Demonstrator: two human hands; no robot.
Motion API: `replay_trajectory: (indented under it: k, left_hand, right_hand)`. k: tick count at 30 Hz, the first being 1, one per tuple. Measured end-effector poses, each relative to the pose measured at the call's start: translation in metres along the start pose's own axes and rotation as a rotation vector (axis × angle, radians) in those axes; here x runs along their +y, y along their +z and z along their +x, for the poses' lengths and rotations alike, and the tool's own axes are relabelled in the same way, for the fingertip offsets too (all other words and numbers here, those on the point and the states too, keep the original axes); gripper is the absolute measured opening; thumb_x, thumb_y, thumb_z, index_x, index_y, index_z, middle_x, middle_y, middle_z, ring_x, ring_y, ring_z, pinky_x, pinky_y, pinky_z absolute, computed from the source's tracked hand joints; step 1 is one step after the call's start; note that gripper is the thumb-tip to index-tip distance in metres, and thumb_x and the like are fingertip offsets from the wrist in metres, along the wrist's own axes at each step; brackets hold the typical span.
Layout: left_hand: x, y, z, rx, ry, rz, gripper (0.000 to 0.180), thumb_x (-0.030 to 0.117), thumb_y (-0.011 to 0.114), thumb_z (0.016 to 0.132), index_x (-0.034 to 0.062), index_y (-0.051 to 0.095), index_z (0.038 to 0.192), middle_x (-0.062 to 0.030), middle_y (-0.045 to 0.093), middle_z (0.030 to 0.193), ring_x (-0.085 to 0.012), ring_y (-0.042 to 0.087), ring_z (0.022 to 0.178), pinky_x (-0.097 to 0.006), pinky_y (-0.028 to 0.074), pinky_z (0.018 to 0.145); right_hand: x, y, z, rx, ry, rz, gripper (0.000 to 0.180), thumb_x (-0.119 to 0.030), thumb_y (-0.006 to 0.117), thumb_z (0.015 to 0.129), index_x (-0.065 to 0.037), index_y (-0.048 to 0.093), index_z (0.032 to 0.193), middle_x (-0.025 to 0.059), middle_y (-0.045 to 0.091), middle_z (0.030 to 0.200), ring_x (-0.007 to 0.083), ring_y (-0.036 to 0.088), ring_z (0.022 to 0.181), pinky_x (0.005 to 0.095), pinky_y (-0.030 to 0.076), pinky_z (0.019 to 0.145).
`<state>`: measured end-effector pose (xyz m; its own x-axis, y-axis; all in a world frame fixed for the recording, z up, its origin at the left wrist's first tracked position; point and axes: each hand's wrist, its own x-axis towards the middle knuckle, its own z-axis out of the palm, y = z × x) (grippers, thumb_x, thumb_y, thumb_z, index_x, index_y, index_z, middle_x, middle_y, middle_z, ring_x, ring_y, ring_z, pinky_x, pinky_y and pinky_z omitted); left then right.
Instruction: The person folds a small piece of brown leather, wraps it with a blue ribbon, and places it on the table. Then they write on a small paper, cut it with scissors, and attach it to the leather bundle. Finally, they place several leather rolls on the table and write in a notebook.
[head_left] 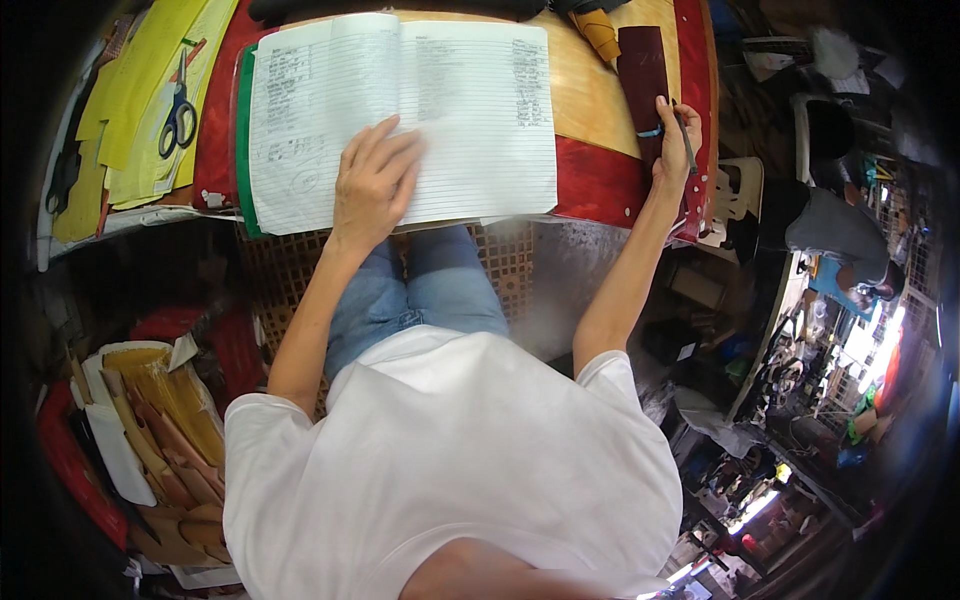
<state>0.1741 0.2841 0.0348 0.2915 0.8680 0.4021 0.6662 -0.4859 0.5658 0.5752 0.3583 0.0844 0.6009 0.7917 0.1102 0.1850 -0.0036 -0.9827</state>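
Note:
An open lined notebook [480, 160] with handwriting on its pages lies before me. My left hand [378, 182] rests on it near the middle fold, fingers stretched out and holding nothing; the fingertips are slightly blurred. At the right side of the table, my right hand [678, 145] is closed around a dark, slim pen [686, 143]. Its thumb and fingers also meet the edge of a dark maroon strip [642, 80], which looks like leather or cloth. A small light-blue piece [650, 132] shows beside that hand, its kind unclear.
Dark-handled scissors [178, 125] lie on yellow sheets [125, 130] at the left. A green edge [245, 140] shows beneath the notebook. The table has a red and wooden top [590, 170]. Stacked cut pieces [160, 420] stand lower left. Another person [835, 225] is at the far right.

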Motion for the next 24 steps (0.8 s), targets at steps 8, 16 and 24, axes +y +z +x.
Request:
replay_trajectory:
  k: [8, 16, 24]
  left_hand:
    - [0.0, 0.0, 0.0, 0.027, 0.032, 0.021, 0.022, 0.011, 0.064, 0.088, 0.0075, 0.071, 0.109, -0.0036, 0.067, 0.118, -0.0234, 0.05, 0.129, -0.045, 0.035, 0.111]
    - [0.0, -0.002, 0.001, 0.025, 0.036, 0.005, 0.024, 0.011, 0.066, 0.087, 0.0064, 0.071, 0.11, -0.0047, 0.067, 0.118, -0.0249, 0.051, 0.128, -0.045, 0.035, 0.111]
    - [-0.001, -0.001, 0.0, 0.048, 0.049, -0.009, 0.025, 0.011, 0.066, 0.085, 0.0053, 0.07, 0.11, -0.0056, 0.066, 0.117, -0.0261, 0.053, 0.125, -0.045, 0.037, 0.108]
  right_hand:
    - [0.008, -0.009, 0.009, -0.012, 0.085, 0.079, 0.032, -0.007, 0.082, 0.078, -0.007, 0.057, 0.098, -0.0024, 0.057, 0.082, 0.0072, 0.053, 0.078, 0.0213, 0.041, 0.072]
    - [-0.007, 0.009, -0.01, 0.045, -0.062, -0.043, 0.033, -0.009, 0.083, 0.078, -0.004, 0.057, 0.099, 0.0009, 0.06, 0.084, 0.0097, 0.056, 0.079, 0.0239, 0.045, 0.074]
    - [-0.034, 0.112, -0.127, 0.055, -0.393, -0.066, 0.023, -0.014, 0.052, 0.094, 0.001, 0.059, 0.111, 0.0102, 0.068, 0.083, 0.0187, 0.062, 0.082, 0.0337, 0.049, 0.077]
